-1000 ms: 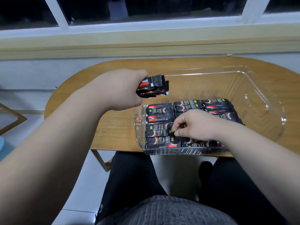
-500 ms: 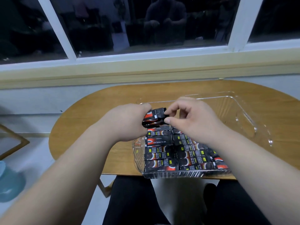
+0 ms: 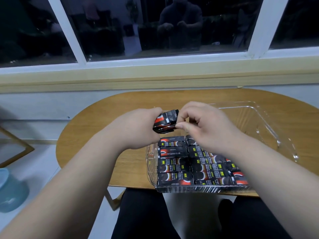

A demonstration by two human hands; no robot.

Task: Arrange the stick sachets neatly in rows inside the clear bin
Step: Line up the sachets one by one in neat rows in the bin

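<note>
Head view, looking down past two bare forearms that reach fwd & meet above the near-left part of a clear bin [image 3: 269, 128] on an oval wooden table [image 3: 96, 135]. The left hand [image 3: 138, 128], back facing up, wrist bent inward, grips a small bundle of stick sachets [image 3: 165, 122], black & red, held in the air over the bin w/ its free end pointing right. The right hand [image 3: 207, 128] faces it, fingers curled, thumb & index pinching that free end. Below both hands, rows of sachets [image 3: 174, 163] lie flat, packed side by side in the bin's near end; right part hidden by the right forearm. Dark window [image 3: 155, 28] behind the table.
</note>
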